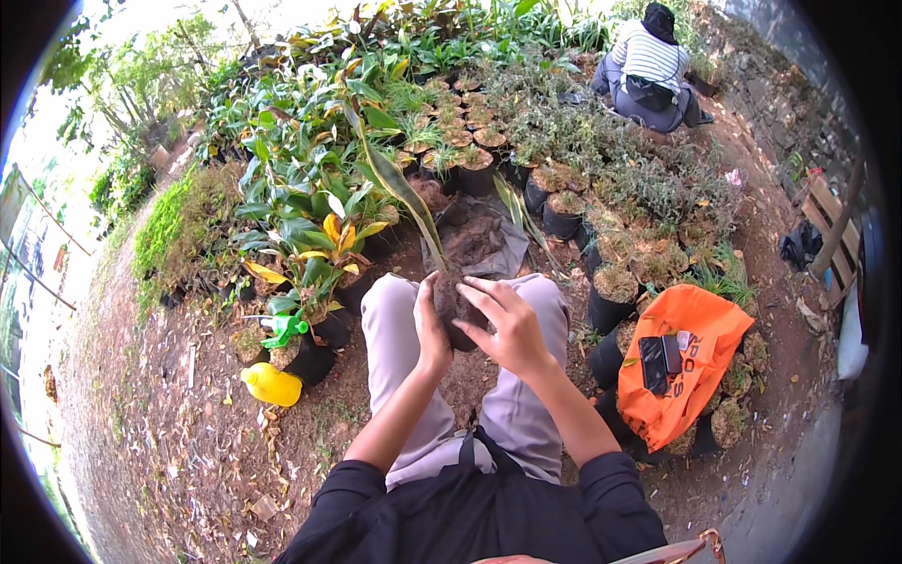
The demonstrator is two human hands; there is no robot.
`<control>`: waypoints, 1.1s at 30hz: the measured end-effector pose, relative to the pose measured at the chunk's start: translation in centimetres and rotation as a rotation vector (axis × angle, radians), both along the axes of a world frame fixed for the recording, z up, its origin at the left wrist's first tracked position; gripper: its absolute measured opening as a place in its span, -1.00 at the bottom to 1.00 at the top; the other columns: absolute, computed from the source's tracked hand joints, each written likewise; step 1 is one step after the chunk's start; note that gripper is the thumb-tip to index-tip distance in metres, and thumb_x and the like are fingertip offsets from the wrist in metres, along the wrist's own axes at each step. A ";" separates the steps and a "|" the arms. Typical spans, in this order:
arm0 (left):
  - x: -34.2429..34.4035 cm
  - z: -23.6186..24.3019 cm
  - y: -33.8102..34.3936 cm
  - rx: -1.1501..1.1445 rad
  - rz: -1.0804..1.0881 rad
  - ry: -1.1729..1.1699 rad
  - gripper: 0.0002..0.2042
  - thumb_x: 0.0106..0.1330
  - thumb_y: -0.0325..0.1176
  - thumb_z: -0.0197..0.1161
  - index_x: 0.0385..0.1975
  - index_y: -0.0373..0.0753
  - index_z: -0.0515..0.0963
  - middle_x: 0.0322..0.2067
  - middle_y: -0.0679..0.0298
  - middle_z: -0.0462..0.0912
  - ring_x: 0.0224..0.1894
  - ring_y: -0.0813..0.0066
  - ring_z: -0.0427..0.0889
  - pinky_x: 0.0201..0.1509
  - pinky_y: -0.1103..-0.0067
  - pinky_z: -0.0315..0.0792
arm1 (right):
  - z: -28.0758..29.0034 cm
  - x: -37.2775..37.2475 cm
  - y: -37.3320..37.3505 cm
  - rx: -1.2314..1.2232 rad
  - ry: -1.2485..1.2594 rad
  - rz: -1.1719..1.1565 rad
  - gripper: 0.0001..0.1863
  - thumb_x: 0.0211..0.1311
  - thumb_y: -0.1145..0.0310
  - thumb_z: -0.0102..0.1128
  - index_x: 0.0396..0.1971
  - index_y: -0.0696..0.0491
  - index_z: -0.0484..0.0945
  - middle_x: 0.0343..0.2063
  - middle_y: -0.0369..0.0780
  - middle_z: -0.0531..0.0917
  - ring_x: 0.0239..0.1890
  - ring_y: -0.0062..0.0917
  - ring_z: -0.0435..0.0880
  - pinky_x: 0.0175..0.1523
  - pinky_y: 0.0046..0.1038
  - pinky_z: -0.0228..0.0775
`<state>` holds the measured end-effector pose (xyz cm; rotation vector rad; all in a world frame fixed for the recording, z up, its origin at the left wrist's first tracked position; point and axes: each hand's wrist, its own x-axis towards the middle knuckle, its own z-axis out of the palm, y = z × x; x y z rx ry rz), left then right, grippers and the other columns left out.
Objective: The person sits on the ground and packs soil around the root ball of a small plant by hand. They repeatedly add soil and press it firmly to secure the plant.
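Note:
Between my knees is a small dark pot (pixel 463 339) of soil. One long snake plant leaf (pixel 399 184), green with pale edges, rises from it and leans to the far left. My left hand (pixel 431 329) is cupped along the pot's left side, fingers together and pointing up. My right hand (pixel 507 324) clasps the right side, its fingers spread over the soil (pixel 457 303) and its thumb lower down. Just beyond the pot, a grey plastic sheet (pixel 507 252) with loose dark soil (pixel 473 241) lies on the ground.
A yellow spray bottle (pixel 272 384) with a green head stands at left, near leafy plants (pixel 305 202). At right, an orange bag (pixel 691 324) carries a dark phone (pixel 655 365). Rows of potted plants (pixel 475 169) fill the far side. A person (pixel 648 70) crouches at far right.

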<state>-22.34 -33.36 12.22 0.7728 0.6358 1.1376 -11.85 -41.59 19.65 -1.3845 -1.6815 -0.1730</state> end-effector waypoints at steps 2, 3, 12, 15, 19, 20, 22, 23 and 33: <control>0.3 0.1 -0.2 -0.034 -0.018 -0.032 -0.51 0.47 -0.02 -0.14 0.14 -0.32 0.36 0.08 0.16 0.42 0.17 0.40 0.36 0.28 0.47 0.19 | -0.6 0.3 -0.2 0.008 0.008 -0.036 -0.51 -0.04 0.26 0.42 -0.08 0.14 0.56 -0.11 -0.11 0.61 -0.12 -0.23 0.60 -0.01 -0.27 0.45; 0.5 0.2 -0.3 -0.027 -0.012 -0.022 -0.51 0.47 -0.01 -0.15 0.13 -0.29 0.36 0.05 0.17 0.45 0.12 0.40 0.41 0.23 0.46 0.25 | -0.8 0.2 -0.2 0.012 -0.003 -0.062 -0.52 -0.05 0.27 0.43 -0.09 0.14 0.57 -0.11 -0.12 0.61 -0.12 -0.24 0.60 -0.01 -0.27 0.44; -0.3 0.7 -0.6 -0.124 -0.148 -0.177 -0.55 0.44 -0.01 -0.16 0.13 -0.20 0.33 -0.04 0.20 0.52 0.03 0.37 0.51 0.16 0.43 0.39 | 0.4 0.1 -1.3 -0.089 0.341 0.102 -0.55 0.12 0.36 0.30 0.02 0.23 0.51 0.02 -0.05 0.55 0.11 -0.21 0.51 0.23 -0.31 0.28; -0.9 0.3 -1.0 -0.132 -0.243 -0.238 -0.56 0.42 -0.08 -0.11 0.16 -0.20 0.29 0.01 0.20 0.50 0.07 0.36 0.50 0.19 0.41 0.38 | 0.2 1.0 -0.2 -0.083 0.459 0.097 -0.48 0.13 0.28 0.30 0.08 0.19 0.48 0.03 -0.08 0.55 0.12 -0.21 0.48 0.24 -0.28 0.25; -1.4 0.8 -1.5 -0.136 -0.320 -0.297 -0.53 0.34 -0.12 0.02 0.17 -0.24 0.29 0.02 0.18 0.49 0.06 0.35 0.52 0.17 0.42 0.42 | 0.1 1.5 0.3 -0.295 0.438 0.256 -0.57 0.17 0.30 0.25 0.03 0.18 0.53 0.04 -0.09 0.54 0.13 -0.23 0.47 0.28 -0.30 0.20; -1.5 0.7 -1.3 -0.081 -0.332 -0.280 -0.53 0.32 -0.13 0.05 0.16 -0.25 0.29 0.01 0.16 0.50 0.04 0.34 0.53 0.15 0.43 0.43 | 0.0 1.4 0.3 -0.299 0.421 0.230 -0.58 0.17 0.30 0.25 0.01 0.17 0.54 0.03 -0.10 0.54 0.13 -0.23 0.47 0.27 -0.31 0.21; -1.6 1.1 -1.2 -0.029 -0.344 -0.208 -0.52 0.28 -0.18 0.10 0.14 -0.27 0.31 -0.01 0.14 0.51 0.01 0.34 0.56 0.11 0.44 0.47 | -0.2 1.3 0.1 -0.313 0.385 0.177 -0.60 0.18 0.30 0.25 -0.02 0.17 0.56 0.01 -0.10 0.54 0.12 -0.24 0.47 0.26 -0.32 0.22; -1.6 1.5 -1.1 -0.029 -0.344 -0.152 -0.53 0.26 -0.20 0.12 0.13 -0.28 0.32 -0.03 0.13 0.52 -0.01 0.33 0.57 0.08 0.44 0.49 | -0.2 1.2 0.0 -0.312 0.392 0.173 -0.60 0.18 0.30 0.25 -0.01 0.18 0.55 0.01 -0.10 0.54 0.12 -0.24 0.47 0.25 -0.32 0.23; -1.8 0.4 -0.2 -0.209 -0.398 -0.222 -0.55 0.24 -0.31 0.13 0.13 -0.28 0.32 -0.06 0.12 0.55 -0.05 0.33 0.59 0.04 0.42 0.52 | -0.8 -0.3 -0.2 -0.147 0.404 0.138 -0.44 0.25 0.25 0.17 0.19 0.21 0.34 0.16 0.01 0.40 0.24 -0.14 0.36 0.29 -0.26 0.15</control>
